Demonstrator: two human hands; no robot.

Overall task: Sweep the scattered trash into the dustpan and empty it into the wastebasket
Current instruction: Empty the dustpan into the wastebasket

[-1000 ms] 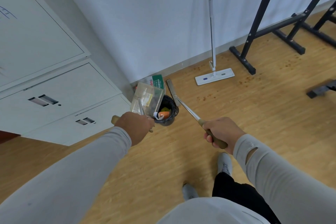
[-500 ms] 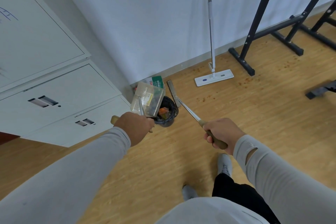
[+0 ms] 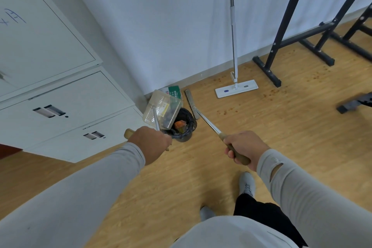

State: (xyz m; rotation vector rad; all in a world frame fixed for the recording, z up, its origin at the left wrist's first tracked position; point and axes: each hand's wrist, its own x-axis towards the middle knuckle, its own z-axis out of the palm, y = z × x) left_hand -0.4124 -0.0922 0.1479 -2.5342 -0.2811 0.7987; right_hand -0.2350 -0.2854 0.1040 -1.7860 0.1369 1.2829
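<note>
While the left hand (image 3: 150, 143) is curled round the tan grip of the dustpan (image 3: 162, 112), the right hand (image 3: 242, 147) is wrapped round the tan grip of the broom (image 3: 203, 118). The dustpan is a clear ribbed tray, tipped up over the near-left rim of the wastebasket (image 3: 182, 127), its metal handle running back and down to the left hand and its mouth turned toward the bin; it hides part of the bin's opening. The wastebasket is small, lined with a black bag, with an orange scrap showing inside. The broom's shaft slants from the right hand up and left, its narrow head lying on the floor just right of the wastebasket, pointing toward the wall. A green packet (image 3: 173, 91) lies at the skirting behind the dustpan. Grey cabinets (image 3: 66, 106) stand just left of the bin. A mop (image 3: 234, 84) leans on the wall to the right, and black stands (image 3: 285, 36) are farther right. Brown specks (image 3: 227, 111) dot the floor near the mop.
</note>
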